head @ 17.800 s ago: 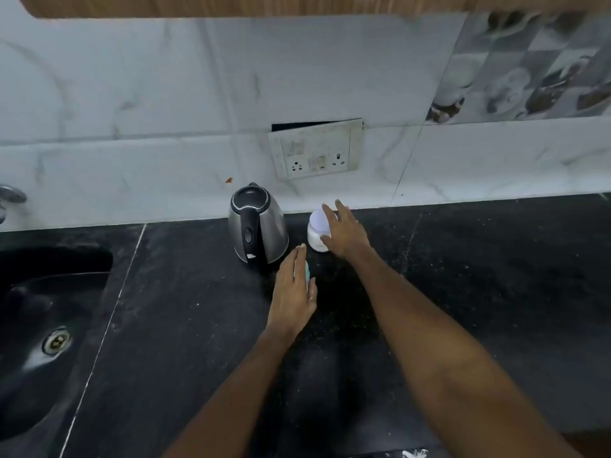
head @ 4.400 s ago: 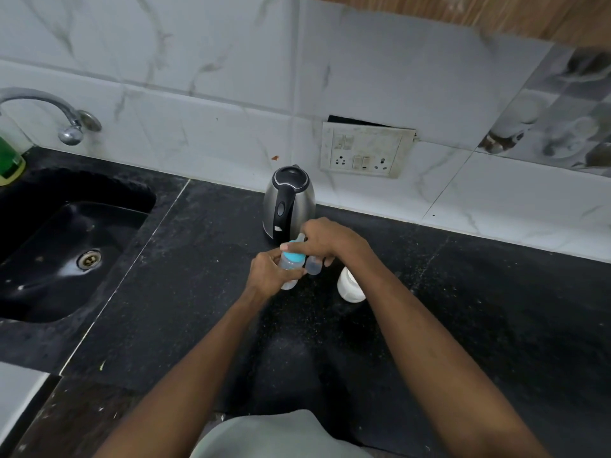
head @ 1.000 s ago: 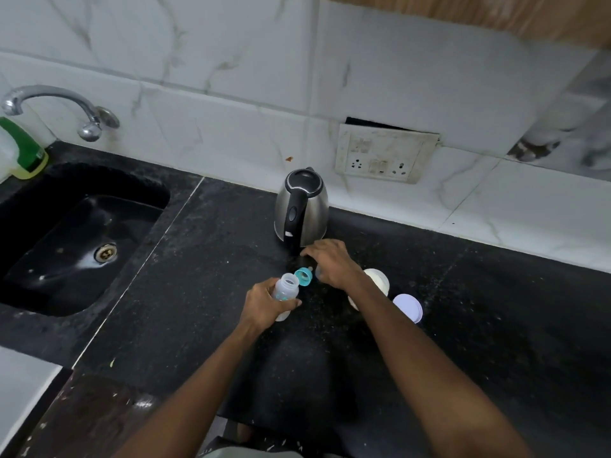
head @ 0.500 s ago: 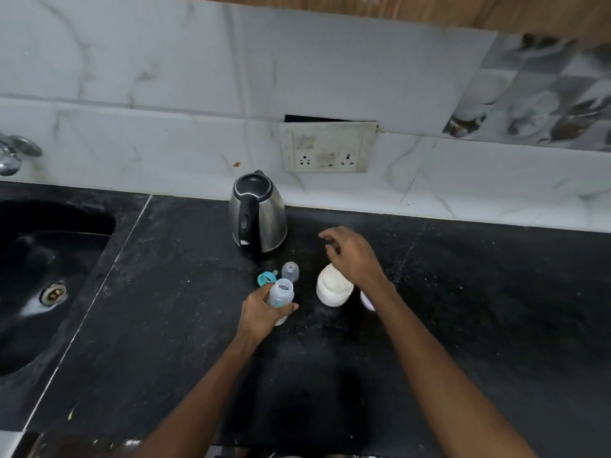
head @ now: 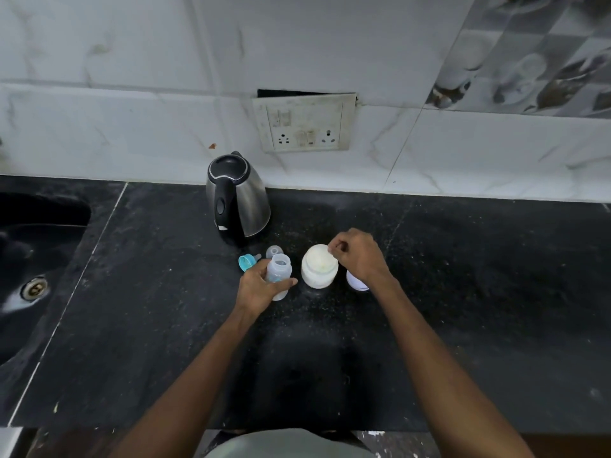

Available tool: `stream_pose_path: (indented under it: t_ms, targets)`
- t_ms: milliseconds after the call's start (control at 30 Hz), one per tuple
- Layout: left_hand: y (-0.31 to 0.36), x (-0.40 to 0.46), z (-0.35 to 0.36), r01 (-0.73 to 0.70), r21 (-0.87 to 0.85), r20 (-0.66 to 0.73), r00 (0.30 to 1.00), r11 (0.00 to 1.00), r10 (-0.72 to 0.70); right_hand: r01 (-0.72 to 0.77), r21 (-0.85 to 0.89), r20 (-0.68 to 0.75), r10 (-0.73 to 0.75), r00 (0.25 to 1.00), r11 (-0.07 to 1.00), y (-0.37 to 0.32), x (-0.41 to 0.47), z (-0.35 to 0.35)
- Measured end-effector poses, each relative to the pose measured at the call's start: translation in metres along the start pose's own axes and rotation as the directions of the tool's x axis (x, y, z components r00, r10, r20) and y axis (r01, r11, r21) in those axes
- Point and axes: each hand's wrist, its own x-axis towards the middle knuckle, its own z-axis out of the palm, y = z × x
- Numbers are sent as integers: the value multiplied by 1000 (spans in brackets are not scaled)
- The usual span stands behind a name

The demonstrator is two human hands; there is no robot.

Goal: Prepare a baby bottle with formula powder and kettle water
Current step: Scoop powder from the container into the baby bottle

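Your left hand [head: 261, 287] grips the open baby bottle [head: 279, 274] just below centre frame, fingers wrapped round its lower body, thumb across the front; bottle stands upright on the black counter [head: 463, 292], mouth uncovered. Your right hand [head: 358, 254] sits over the right rim of the open white formula jar [head: 319, 267], fingers curled with thumb and forefinger pinching something small and pale at the jar mouth, too small to tell what it is. Jar is just right of the bottle, close but not touching, pale powder visible inside. Jar lid [head: 355, 282] lies flat on the counter just right of the jar, mostly hidden under your right wrist. Teal bottle ring with nipple [head: 246, 262] lies on its side just left of the bottle, behind your left fingers. Clear bottle cap [head: 274, 251] stands directly behind the bottle. Steel kettle [head: 236, 196] with black lid and handle stands above those, near the wall, lid closed. Wall socket plate [head: 304, 123] at upper centre on the marble tiles. Black sink [head: 33, 276] with drain at left edge of frame
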Motion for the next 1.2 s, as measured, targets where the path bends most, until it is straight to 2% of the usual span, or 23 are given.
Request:
stream_pose_path:
  t_ms: [233, 400, 534, 634, 767, 1000, 1200]
  targets:
    - [-8, -6, 3, 11, -30, -16, 1000, 1000, -12, 6, 28, -26, -5, 1000, 1000, 11, 0, -5]
    - [-11, -12, 8, 18, -23, -29, 999, 1000, -19, 8, -20, 80, -7, 997, 1000, 9, -4, -4]
    - [-12, -14, 11, 22, -13, -27, 999, 1000, -23, 29, -249, 177, 16, 984, 968, -11, 3, -3]
    - [-12, -15, 13, 17, -16, -28, 999, 1000, -17, 54, -468, 243, 70, 968, 882, -31, 13, 0]
    - [-6, -15, 13, 7, -30, -33, 999, 1000, -8, 130, -590, 345, 103, 933, 797, -52, 28, 1]
    - [-3, -12, 8, 9, -40, -41, 999, 999, -11, 107, -585, 477, 234, 847, 804, -67, 40, -7]
    - [1, -13, 5, 15, -49, -30, 999, 999, -16, -8, -481, 578, 324, 749, 877, -68, 45, -15]
